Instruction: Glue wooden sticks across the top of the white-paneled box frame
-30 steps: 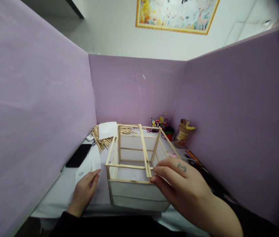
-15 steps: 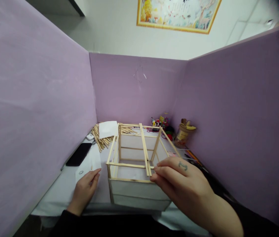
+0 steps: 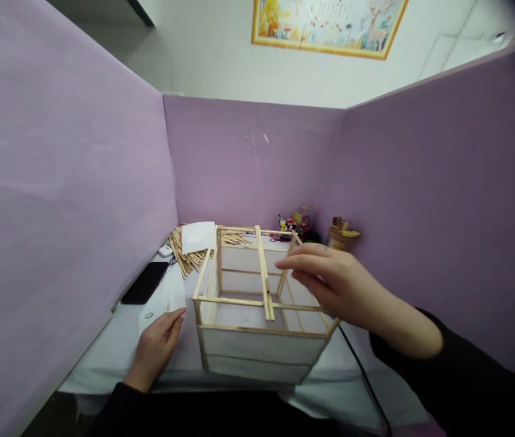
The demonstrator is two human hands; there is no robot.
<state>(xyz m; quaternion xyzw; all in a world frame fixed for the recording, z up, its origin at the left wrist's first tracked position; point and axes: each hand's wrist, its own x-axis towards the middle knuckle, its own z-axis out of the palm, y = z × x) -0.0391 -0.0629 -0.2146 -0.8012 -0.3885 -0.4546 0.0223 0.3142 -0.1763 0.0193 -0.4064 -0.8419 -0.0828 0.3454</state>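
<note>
A box-shaped frame of thin wooden sticks [image 3: 230, 301], with white panels on its lower sides, stands on the table before me. Two sticks lying side by side [image 3: 263, 267] run across its open top from back to front, their near ends jutting past the crossbar. Over the frame's right part hovers my right hand [image 3: 337, 279], fingers stretched out, thumb apart, nothing seen in them. My left hand [image 3: 160, 346] rests on the table left of the frame by a white sheet [image 3: 170, 294]. Its fingers are pressed together; whatever they hold, if anything, is hidden.
A black phone [image 3: 145, 283] lies at the left. Behind the frame is a pile of loose wooden sticks [image 3: 188, 262], partly under white paper [image 3: 197, 237]. A brown tub [image 3: 339, 238] stands by the right partition. A black cable [image 3: 362, 370] hangs at the front right.
My right hand has let go of the near ends of the two sticks and risen back and to the right. The sticks stay on the frame. My left hand is still.
</note>
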